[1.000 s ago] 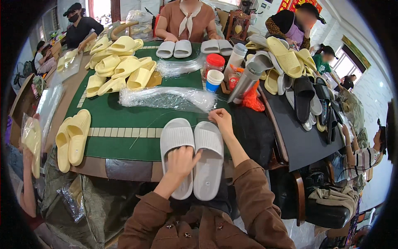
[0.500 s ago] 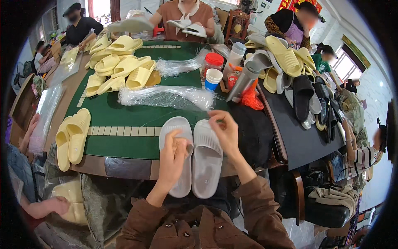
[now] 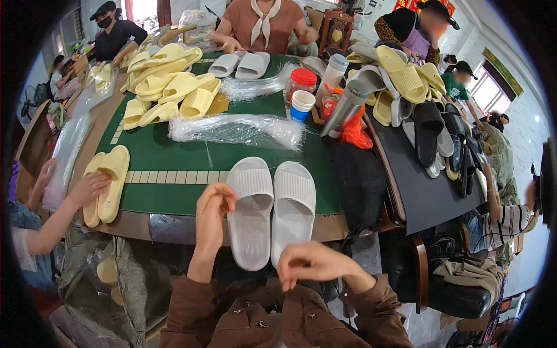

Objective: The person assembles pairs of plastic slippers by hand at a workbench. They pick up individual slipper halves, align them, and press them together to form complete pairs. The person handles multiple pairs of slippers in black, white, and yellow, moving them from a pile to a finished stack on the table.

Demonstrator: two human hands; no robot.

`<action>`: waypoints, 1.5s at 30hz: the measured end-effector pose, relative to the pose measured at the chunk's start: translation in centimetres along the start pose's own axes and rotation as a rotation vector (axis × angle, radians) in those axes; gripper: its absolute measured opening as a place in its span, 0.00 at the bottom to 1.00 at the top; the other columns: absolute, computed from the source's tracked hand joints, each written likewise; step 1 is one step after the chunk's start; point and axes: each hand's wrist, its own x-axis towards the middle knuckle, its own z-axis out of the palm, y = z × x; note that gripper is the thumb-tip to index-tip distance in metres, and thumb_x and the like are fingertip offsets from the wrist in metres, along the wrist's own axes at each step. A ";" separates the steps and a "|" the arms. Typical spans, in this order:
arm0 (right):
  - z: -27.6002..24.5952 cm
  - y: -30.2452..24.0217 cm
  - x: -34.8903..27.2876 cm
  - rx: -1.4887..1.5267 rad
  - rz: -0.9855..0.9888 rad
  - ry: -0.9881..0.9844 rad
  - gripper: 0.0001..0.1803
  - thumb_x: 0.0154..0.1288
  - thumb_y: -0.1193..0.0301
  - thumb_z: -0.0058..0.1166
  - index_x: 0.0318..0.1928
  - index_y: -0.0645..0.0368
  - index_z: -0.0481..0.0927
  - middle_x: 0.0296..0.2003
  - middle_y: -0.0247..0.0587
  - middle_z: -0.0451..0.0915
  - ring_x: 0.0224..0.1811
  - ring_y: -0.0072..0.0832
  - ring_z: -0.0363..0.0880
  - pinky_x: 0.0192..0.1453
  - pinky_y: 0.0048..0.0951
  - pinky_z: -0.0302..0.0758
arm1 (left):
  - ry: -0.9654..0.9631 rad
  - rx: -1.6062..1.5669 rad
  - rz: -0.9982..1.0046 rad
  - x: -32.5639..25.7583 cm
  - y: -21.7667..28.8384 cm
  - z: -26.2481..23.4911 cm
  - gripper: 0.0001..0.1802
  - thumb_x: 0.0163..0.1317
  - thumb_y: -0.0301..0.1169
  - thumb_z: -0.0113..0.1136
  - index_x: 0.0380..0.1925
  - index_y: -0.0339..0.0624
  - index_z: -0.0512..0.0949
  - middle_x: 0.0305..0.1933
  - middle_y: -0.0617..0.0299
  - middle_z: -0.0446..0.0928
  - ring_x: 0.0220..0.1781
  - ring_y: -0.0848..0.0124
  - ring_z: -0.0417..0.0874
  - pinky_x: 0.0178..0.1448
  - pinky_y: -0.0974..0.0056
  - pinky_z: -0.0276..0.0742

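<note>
A pair of light grey slippers with ribbed straps lies side by side before me at the table's near edge: the left slipper [image 3: 250, 243] and the right slipper [image 3: 294, 188]. My left hand [image 3: 213, 211] is beside the left slipper's strap, its fingers curled in and their tips close to the strap's outer edge. Over the heel of the right slipper hangs my right hand [image 3: 316, 264], bent at the wrist, fingers drawn together and pointing down. Whatever either hand may hold is too small or hidden. Beyond the slippers lies a bundle of clear plastic strands [image 3: 238, 132].
Yellow slippers [image 3: 168, 87] are heaped at the back left. A neighbour's hand [image 3: 90, 188] rests on a yellow pair [image 3: 113, 191]. Cups, a red-lidded jar [image 3: 301, 81] and a grey flask [image 3: 345, 107] stand right of centre. More slippers [image 3: 428, 130] pile up at right.
My right hand has come down from the right slipper's strap to its heel. My left hand has moved left, off the left slipper. Across the table, the grey pair is now set down.
</note>
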 end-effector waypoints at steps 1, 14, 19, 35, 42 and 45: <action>-0.6 0.3 0.1 0.044 -0.010 0.118 0.03 0.67 0.76 0.49 0.38 0.63 0.72 0.34 0.37 0.76 0.31 0.24 0.81 0.34 0.23 0.77 | -0.076 0.080 -0.015 -0.7 0.0 0.2 0.12 0.59 0.21 0.37 0.32 0.36 0.74 0.28 0.64 0.71 0.27 0.79 0.68 0.33 0.73 0.64; -4.2 2.6 3.7 0.116 -0.189 0.646 0.05 0.66 0.75 0.52 0.38 0.61 0.70 0.37 0.40 0.77 0.21 0.15 0.72 0.24 0.17 0.68 | -0.505 0.411 -0.137 -7.3 -0.7 3.7 0.11 0.57 0.17 0.37 0.30 0.34 0.73 0.23 0.65 0.67 0.23 0.79 0.66 0.29 0.72 0.63; -2.4 3.5 4.1 0.017 -0.129 0.648 0.06 0.64 0.76 0.54 0.37 0.63 0.71 0.31 0.35 0.73 0.22 0.15 0.72 0.23 0.16 0.68 | -0.389 0.457 0.051 -7.2 -0.7 4.2 0.09 0.61 0.18 0.41 0.34 0.32 0.74 0.24 0.64 0.66 0.22 0.79 0.67 0.29 0.71 0.65; -3.0 5.4 1.5 -0.407 -0.058 0.844 0.07 0.64 0.80 0.47 0.42 0.65 0.75 0.29 0.36 0.74 0.23 0.18 0.74 0.27 0.21 0.71 | -0.138 -0.003 -0.478 -6.6 -1.8 1.0 0.14 0.66 0.29 0.47 0.47 0.30 0.71 0.36 0.58 0.74 0.33 0.75 0.74 0.38 0.69 0.72; -2.9 6.1 2.4 -0.668 -0.140 0.842 0.09 0.63 0.79 0.48 0.43 0.66 0.76 0.34 0.43 0.76 0.31 0.28 0.77 0.34 0.26 0.72 | -0.193 0.487 -0.092 -4.7 -2.7 1.7 0.23 0.63 0.30 0.54 0.54 0.27 0.65 0.51 0.49 0.69 0.46 0.62 0.75 0.47 0.62 0.73; -2.8 6.2 3.5 -0.779 -0.200 0.834 0.13 0.62 0.76 0.49 0.46 0.67 0.74 0.40 0.50 0.76 0.43 0.41 0.76 0.45 0.35 0.72 | -0.190 0.971 0.237 -3.3 -3.6 2.1 0.31 0.57 0.33 0.59 0.57 0.25 0.62 0.57 0.42 0.64 0.55 0.51 0.69 0.55 0.54 0.68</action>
